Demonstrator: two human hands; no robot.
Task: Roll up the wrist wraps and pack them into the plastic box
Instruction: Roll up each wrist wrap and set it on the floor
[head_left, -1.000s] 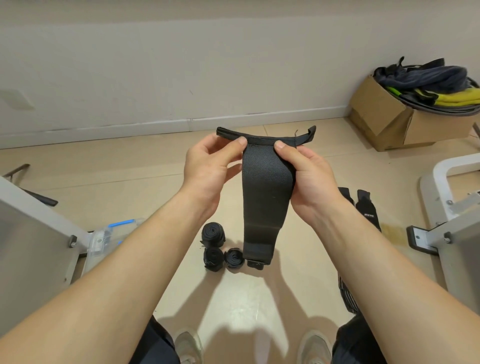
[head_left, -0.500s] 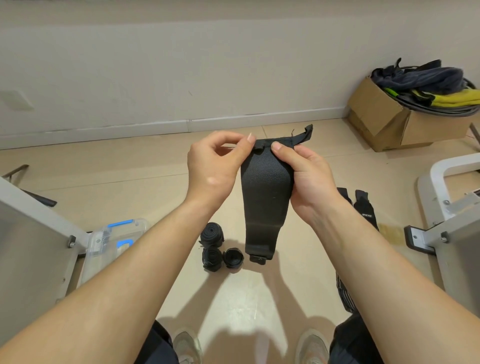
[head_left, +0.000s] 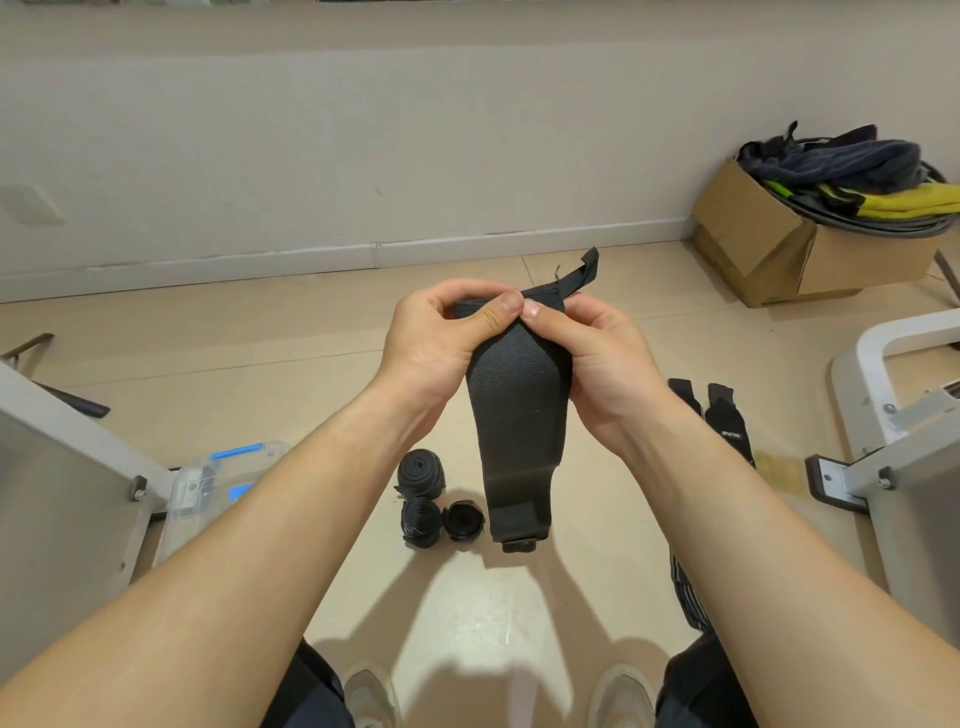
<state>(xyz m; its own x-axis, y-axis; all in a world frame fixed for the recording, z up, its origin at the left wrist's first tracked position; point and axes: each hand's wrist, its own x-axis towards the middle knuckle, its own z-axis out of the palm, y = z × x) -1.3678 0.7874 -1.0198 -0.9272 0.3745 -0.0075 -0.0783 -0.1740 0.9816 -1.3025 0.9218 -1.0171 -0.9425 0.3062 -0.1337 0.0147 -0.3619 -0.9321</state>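
Note:
A black wrist wrap (head_left: 517, 415) hangs in front of me, its top end folded over. My left hand (head_left: 441, 338) and my right hand (head_left: 592, 353) both pinch that folded top edge, thumbs touching at the middle. A thin strap sticks up behind my right hand. On the floor below lie three rolled black wraps (head_left: 422, 470), close together. Two unrolled black wraps (head_left: 722, 415) lie flat on the floor at the right, partly behind my right forearm. The clear plastic box (head_left: 208, 483) with blue latches sits on the floor at the left.
Grey metal frames stand at the left (head_left: 62, 493) and the right (head_left: 904, 441). A cardboard box (head_left: 769, 244) full of cables and fabric sits by the wall at the far right. My shoes (head_left: 371, 696) show at the bottom.
My hands have come together at the wrap's top. The left strap end that stuck out has been folded in, and the top edge is now rolled under my thumbs.

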